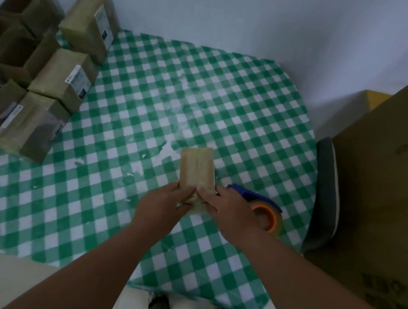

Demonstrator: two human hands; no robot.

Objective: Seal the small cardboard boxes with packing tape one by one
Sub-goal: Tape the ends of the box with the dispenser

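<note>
A: What have the hands got?
B: Both grip the near end of one small cardboard box [196, 169] lying on the green checked tablecloth [116, 194]. The left hand [162, 208] wraps its left corner, the right hand [229, 209] pinches its right corner, fingertips nearly meeting.
A: And the tape?
B: The tape dispenser [263, 209], blue with an orange core, sits just behind the right hand's wrist side.
A: Other boxes?
B: A cluster of boxes [57, 77] lies far to the left hand's outer side, some open.
</note>
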